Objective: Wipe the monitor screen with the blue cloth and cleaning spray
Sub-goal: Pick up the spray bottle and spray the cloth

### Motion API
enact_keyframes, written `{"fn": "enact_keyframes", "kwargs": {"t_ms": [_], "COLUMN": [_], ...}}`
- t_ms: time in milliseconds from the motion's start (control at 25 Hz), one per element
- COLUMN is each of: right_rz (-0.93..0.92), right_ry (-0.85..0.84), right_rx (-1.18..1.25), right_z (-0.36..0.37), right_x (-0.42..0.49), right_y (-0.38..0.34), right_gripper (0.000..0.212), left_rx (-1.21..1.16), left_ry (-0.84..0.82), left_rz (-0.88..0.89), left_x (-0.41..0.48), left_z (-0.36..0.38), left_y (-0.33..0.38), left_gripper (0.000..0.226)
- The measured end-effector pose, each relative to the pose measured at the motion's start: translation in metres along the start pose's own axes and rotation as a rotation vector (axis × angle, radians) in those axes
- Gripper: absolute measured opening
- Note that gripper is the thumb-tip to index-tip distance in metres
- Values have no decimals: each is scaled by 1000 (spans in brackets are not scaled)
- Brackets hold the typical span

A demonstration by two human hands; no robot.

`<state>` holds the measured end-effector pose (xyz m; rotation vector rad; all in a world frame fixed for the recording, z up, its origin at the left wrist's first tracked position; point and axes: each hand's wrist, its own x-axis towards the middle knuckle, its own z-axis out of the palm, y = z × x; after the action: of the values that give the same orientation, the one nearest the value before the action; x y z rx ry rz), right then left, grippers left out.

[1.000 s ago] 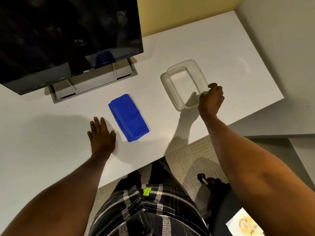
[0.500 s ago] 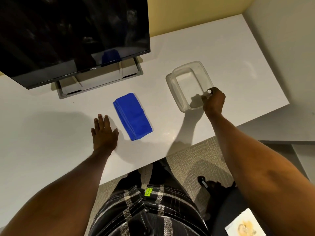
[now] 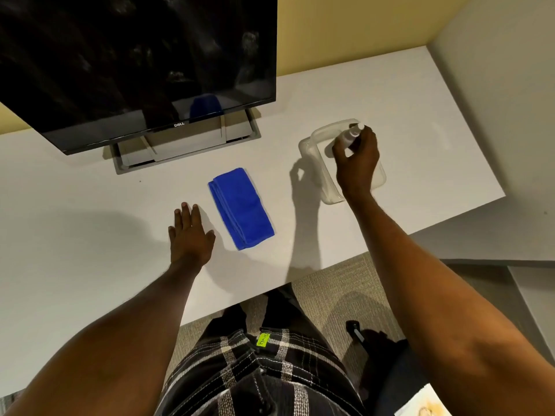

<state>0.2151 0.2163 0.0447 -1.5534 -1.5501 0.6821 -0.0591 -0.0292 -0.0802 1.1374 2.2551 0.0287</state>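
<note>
Carrying on the white desk (image 3: 90, 223) a folded blue cloth (image 3: 241, 207) just right of the flat left hand (image 3: 189, 235), a monitor stand (image 3: 186, 145) beyond it, a clear plastic container (image 3: 318, 163) under the right hand's (image 3: 356, 159) grip.

Blue cloth (image 3: 241, 208), black monitor (image 3: 135, 61), white desk (image 3: 90, 211), plaid shorts (image 3: 255, 376).

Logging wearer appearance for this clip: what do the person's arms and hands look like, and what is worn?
Both forearms are bare, no sleeves in view. The left hand and right hand carry no gloves, and no watch or rings are visible. Below, dark plaid shorts bear a small green tag.
</note>
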Motion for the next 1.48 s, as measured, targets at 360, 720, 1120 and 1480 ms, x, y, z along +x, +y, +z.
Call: {"fn": "enact_keyframes", "kwargs": {"t_ms": [360,720,1120,1480], "right_rz": [-68,3,-19,32], "right_ry": [-306,-544,-663,-671], "right_rx": [35,39,-13,-244], "right_z": [60,91,108,119], "right_x": [-72,-134,-158,-154], "right_y": [-21,-21,-20,-12], "right_gripper": [27,64,61,54], "left_rx": [38,3,-15,-34], "left_ry": [-29,-37,-39,-28], "left_rz": [60,83,83,89], "left_x": [-4,-5,-6,-6], "left_z": [-11,-11,-11,-9], "left_y": [-12,-16,-21,-22], "left_gripper": [83,83,83,82]}}
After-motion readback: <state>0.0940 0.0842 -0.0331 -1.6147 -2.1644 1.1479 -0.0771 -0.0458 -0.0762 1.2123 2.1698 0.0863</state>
